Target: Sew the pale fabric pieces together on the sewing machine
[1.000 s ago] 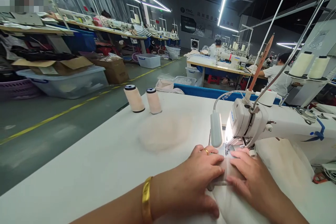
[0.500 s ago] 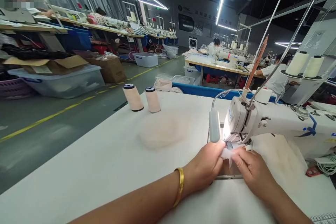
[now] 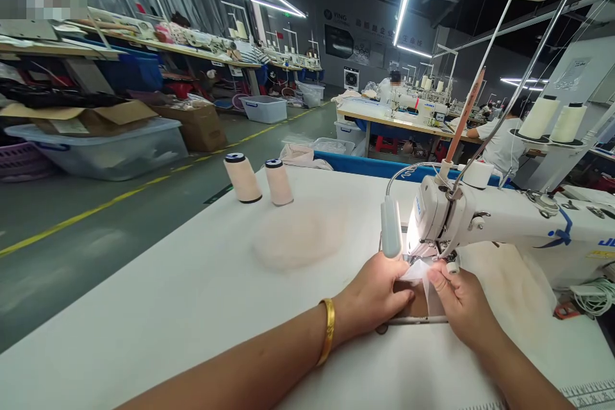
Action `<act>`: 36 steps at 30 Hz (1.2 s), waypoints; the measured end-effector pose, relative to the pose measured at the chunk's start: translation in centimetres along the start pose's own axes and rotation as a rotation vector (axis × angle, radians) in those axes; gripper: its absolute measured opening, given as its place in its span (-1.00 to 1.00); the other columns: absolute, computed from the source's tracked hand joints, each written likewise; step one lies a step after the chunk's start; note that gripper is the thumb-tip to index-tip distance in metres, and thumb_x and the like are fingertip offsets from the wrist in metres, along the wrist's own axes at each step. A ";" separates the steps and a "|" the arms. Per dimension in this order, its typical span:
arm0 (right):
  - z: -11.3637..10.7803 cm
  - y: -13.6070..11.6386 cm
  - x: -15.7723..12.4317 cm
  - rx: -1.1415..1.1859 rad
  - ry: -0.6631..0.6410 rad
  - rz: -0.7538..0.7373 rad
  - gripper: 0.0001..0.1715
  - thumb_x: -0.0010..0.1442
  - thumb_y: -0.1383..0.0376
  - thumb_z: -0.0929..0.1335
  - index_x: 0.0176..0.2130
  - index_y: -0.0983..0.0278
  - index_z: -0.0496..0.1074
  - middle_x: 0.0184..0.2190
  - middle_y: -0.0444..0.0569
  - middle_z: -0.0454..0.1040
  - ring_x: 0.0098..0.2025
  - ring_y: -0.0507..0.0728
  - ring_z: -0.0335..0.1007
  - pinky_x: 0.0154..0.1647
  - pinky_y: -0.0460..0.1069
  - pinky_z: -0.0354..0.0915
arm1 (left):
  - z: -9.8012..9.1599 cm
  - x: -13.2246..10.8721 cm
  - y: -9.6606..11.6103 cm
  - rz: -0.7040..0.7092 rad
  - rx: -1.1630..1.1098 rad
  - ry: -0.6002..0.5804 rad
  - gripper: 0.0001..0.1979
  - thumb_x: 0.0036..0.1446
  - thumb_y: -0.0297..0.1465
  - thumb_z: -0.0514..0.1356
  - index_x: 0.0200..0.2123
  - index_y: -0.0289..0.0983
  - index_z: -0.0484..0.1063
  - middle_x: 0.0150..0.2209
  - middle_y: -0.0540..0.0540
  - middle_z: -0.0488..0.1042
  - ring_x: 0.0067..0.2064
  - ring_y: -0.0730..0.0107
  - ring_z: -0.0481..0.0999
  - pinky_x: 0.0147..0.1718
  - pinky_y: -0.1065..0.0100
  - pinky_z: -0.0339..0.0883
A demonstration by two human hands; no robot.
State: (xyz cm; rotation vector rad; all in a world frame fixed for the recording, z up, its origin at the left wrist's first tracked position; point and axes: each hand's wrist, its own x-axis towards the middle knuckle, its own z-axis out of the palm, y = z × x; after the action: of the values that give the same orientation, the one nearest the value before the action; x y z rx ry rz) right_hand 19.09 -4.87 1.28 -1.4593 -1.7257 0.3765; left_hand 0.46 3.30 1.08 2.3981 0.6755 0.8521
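A white sewing machine [image 3: 504, 218] stands on the white table [image 3: 192, 295], its lamp lit over the needle. My left hand [image 3: 377, 295] and my right hand [image 3: 456, 301] meet just below the presser foot. Both pinch a small piece of thin white fabric [image 3: 417, 271] held up at the needle. A gold bangle sits on my left wrist. More pale fabric [image 3: 514, 288] lies under the machine arm to the right.
Two peach thread cones [image 3: 243, 178] [image 3: 279, 182] stand at the table's far edge, a sheer pinkish fabric pile [image 3: 300, 237] in front of them. Two white cones [image 3: 552, 118] sit on the thread stand. Other people work at distant tables; bins and boxes line the aisle at left.
My hands went from lying flat on the fabric to lifting and pinching a small white piece at the needle. They have edged slightly closer to the presser foot.
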 end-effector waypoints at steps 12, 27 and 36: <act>-1.7 -1.1 -0.6 -0.220 -0.397 -0.259 -0.54 0.56 0.09 0.19 -0.36 0.20 0.34 -0.36 -0.12 0.50 -0.28 0.13 0.39 -0.16 0.03 0.29 | -0.4 -2.1 -0.1 0.241 0.161 -0.066 -0.80 0.15 -0.58 0.29 -0.50 -0.24 0.50 -0.31 -0.01 0.56 -0.25 0.33 0.45 -0.22 0.29 0.28; -1.6 -1.0 -0.6 -0.273 -0.465 -0.180 -0.76 0.49 0.17 0.33 -0.26 0.19 0.37 -0.18 -0.09 0.57 -0.12 0.21 0.46 -0.10 0.09 0.30 | -0.9 -2.0 -0.1 0.234 0.270 -0.089 -0.79 0.18 -0.60 0.25 -0.36 -0.20 0.61 -0.31 -0.01 0.62 -0.26 0.29 0.48 -0.30 0.25 0.19; -1.2 -0.8 -0.6 -0.335 -0.420 -0.123 -0.64 0.32 -0.02 0.47 -0.08 0.14 0.44 -0.16 -0.07 0.56 -0.11 0.28 0.43 -0.14 0.12 0.31 | -0.3 -1.0 -1.2 0.265 0.316 -0.021 -0.77 0.22 -0.62 0.21 -0.43 -0.24 0.53 -0.35 -0.03 0.53 -0.30 0.31 0.46 -0.32 0.29 0.22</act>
State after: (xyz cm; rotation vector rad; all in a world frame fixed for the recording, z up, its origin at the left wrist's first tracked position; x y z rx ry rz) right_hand 19.42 -5.95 2.28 -1.5750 -2.2929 0.3579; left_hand -0.69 3.69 0.14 2.8242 0.5220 0.8777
